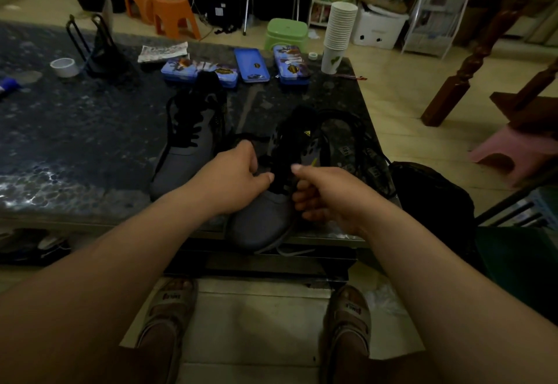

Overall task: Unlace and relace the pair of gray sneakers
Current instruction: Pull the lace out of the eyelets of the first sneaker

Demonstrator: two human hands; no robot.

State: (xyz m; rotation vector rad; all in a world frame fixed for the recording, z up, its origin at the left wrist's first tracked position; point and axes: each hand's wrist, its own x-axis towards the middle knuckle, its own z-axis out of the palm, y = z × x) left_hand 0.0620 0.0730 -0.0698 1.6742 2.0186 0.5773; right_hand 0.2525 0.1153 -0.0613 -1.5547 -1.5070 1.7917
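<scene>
Both the left hand (237, 182) and right hand (324, 195) pinch the black lace (280, 176) of the near sneaker (262, 220) at frame centre. Its laced mate (187, 157) sits left on the surface (75, 142).

The dark speckled bench (75, 142) carries one gray sneaker (187, 157). Beside it, nearer the front, lies a second sneaker (262, 220) whose toe juts past the near edge, and its black lace (244, 136) trails across the top. Dark insoles (339, 139) lie just to that shoe's right. Toward the far edge sit three blue tins (251, 65), a stack of paper cups (338, 30), a folded paper (163, 51), a tape roll (63, 67) and a black wire stand (96, 51).
</scene>
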